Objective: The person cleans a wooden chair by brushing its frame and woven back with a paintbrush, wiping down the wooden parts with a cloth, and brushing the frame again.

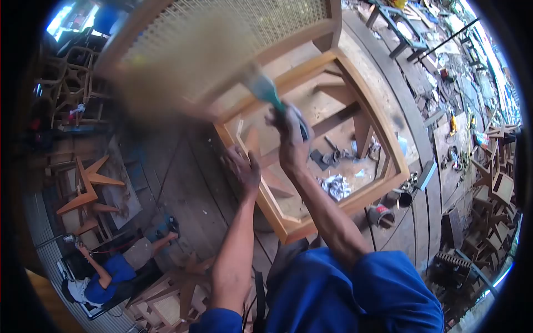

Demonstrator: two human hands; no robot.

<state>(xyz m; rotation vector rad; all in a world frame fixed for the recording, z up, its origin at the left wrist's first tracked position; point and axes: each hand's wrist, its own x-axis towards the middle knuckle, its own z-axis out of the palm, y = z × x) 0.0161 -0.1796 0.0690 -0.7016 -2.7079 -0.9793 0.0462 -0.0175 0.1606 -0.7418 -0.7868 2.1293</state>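
Observation:
A wooden chair frame (pixel 363 91) with an open seat stands in front of me, its woven cane back (pixel 288 25) rising toward the top. My right hand (pixel 290 130) is wrapped round the green handle of a paintbrush (pixel 265 89). The bristle end is smeared by motion near the lower rail of the back. On the left side rail of the seat lies my left hand (pixel 243 168), thumb and fingers curled about the wood. A hazy brown blur covers part of the cane back and hides detail there.
Crumpled foil-like scrap (pixel 336 187) and small hardware show through the seat opening. A tin can (pixel 382 216) stands right of the chair. Wooden chair parts (pixel 89 183) lie at left, near another person (pixel 114 277) in blue. Stacked wooden pieces (pixel 497 200) and debris fill the right.

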